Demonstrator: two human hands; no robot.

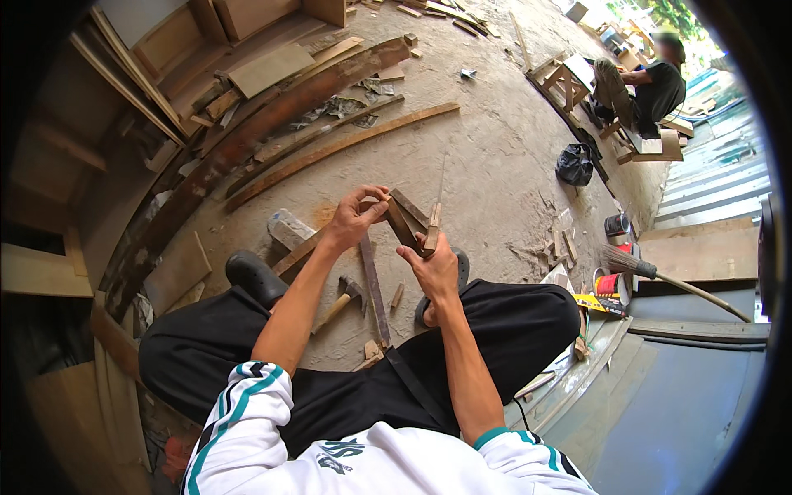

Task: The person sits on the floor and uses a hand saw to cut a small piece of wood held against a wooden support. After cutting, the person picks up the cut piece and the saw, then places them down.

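Observation:
In front of my lap, my left hand (356, 216) is closed, its thumb and fingers pinching the end of a small wood piece (398, 219). My right hand (432, 268) wraps round the wooden handle of a thin-bladed tool (436, 219). Its narrow blade points up and away, seen nearly edge-on, so its exact kind is unclear. The wood piece's near end lies by my right fingers; whether they grip it too is hidden. Below my hands a long dark wooden strip (373, 289) slants toward my lap. A hammer (338, 304) lies on the floor left of the strip.
Long planks (346, 148) and a cabinet-like wooden frame (177, 49) stand at the far left. A black plastic bag (575, 164), paint cans (610, 285) and a broom (652, 272) are at the right. Another person (652, 91) sits on a low seat at the far right.

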